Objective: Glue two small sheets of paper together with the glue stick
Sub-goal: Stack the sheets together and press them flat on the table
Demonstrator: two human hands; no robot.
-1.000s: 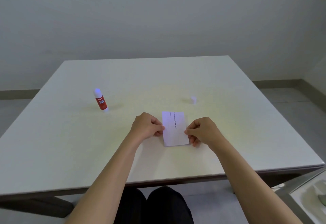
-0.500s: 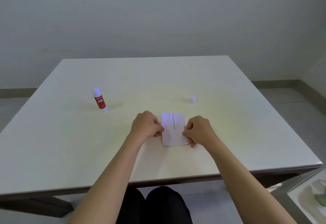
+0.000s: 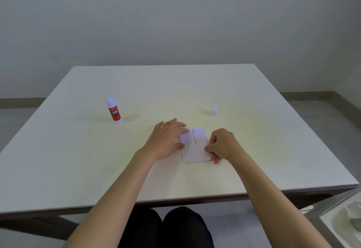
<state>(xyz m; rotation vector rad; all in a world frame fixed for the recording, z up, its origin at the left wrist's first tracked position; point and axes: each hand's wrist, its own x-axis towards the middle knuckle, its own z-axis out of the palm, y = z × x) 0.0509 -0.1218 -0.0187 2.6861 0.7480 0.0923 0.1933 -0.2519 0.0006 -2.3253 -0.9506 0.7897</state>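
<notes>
The paper [image 3: 196,145] lies flat on the table [image 3: 78,159] directly in front of the person, and it reads as a single rectangle with a line of print running down its face, so the two sheets appear to be stacked one on the other already (whether glue sits between them cannot be seen). The left hand [image 3: 168,140] is spread open, fingers extended, its fingertips resting on the paper's left edge as if pressing or smoothing it. The right hand [image 3: 222,146] is curled, thumb and forefinger pinching the paper's right edge.

The glue stick [image 3: 113,111] stands upright well to the left of the paper and farther back, uncapped, with its pale tip exposed. Its white cap [image 3: 215,111] stands apart, beyond the paper and a little to the right.

By my reading the joining is largely done: the sheets are aligned and being pressed. What seems left is a firm smoothing, letting go, and probably recapping the stick.
</notes>
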